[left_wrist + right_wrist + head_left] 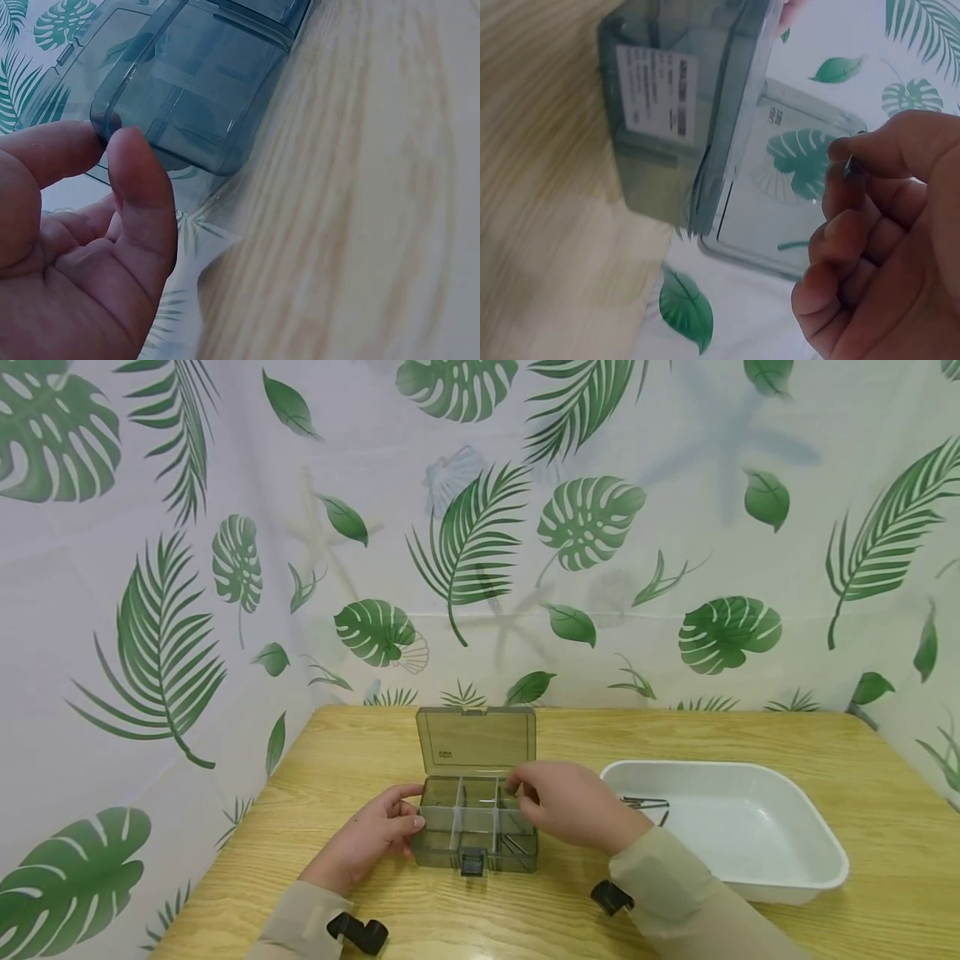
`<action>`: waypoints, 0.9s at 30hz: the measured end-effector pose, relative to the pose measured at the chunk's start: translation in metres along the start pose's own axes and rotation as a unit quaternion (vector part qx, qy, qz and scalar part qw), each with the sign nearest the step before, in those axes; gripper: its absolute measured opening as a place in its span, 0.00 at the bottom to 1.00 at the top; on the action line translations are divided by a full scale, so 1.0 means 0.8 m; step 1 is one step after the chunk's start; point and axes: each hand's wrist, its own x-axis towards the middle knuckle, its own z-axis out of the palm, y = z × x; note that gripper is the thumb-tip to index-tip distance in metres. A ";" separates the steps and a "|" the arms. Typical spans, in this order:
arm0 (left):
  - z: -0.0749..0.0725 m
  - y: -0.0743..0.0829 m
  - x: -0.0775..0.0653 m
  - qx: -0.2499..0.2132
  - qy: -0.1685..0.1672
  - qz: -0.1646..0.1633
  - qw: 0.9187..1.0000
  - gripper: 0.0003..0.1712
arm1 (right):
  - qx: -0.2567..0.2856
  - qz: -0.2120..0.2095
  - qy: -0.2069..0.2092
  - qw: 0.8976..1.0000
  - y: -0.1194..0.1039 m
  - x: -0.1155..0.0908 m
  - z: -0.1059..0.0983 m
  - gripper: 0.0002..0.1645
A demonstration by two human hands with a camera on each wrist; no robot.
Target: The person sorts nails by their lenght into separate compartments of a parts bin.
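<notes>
A smoky translucent organizer box [441,843] with several compartments lies on the table, its lid [480,739] raised at the back. My left hand [378,827] holds the box's left end with thumb and forefinger; the left wrist view shows both at its corner. Above the back right compartment, my right hand [566,797] pinches a small dark metal piece [851,166] between thumb and forefinger. Most of that piece is hidden by the fingers, so its kind cannot be told. Thin metal rods [514,844], perhaps screws or nails, lie in the front right compartment.
A white tray [813,839] stands to the right of the box, with several thin dark metal pieces [645,802] at its left side. The right forearm passes in front of this tray. A leaf-patterned cloth [622,685] hangs behind the wooden table [360,735].
</notes>
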 end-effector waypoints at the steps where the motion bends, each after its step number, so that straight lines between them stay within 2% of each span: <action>1: 0.000 0.001 0.000 0.000 0.000 0.000 1.000 0.35 | -0.002 -0.004 -0.001 1.000 -0.002 0.003 0.001 0.12; 6: -0.001 0.003 -0.001 0.002 -0.004 0.001 1.000 0.36 | -0.009 -0.006 -0.013 1.000 -0.005 0.017 0.006 0.13; 13: -0.002 0.001 0.000 0.005 -0.004 0.003 1.000 0.36 | -0.017 0.033 -0.015 0.999 0.001 0.027 0.009 0.13; 19: -0.003 -0.003 0.002 -0.001 -0.007 0.005 1.000 0.36 | -0.013 0.055 -0.014 0.998 0.007 0.024 0.006 0.14; 27: -0.002 -0.003 0.002 0.003 -0.005 0.005 1.000 0.36 | -0.021 0.044 -0.005 0.999 0.021 0.011 -0.003 0.12</action>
